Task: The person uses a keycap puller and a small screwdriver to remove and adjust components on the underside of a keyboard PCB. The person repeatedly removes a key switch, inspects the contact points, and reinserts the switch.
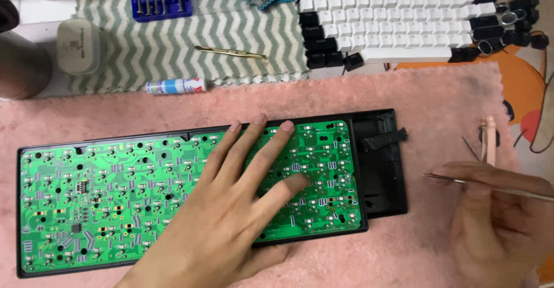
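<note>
My left hand point(231, 207) lies flat, fingers spread, on the green board point(115, 190) in its black case point(384, 167), while my right hand point(496, 219) right of the case pinches tweezers point(461, 179), whose tips could scratch the board's traces if I slip.

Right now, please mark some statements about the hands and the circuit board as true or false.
1. The left hand lies flat on the green circuit board. True.
2. The right hand holds a screwdriver. False: it holds thin metal tweezers.
3. The board sits in a black case. True.
4. The case rests on a blue cloth. False: it rests on a pink mat.
5. Gold tweezers lie on the zigzag cloth. True.
</note>
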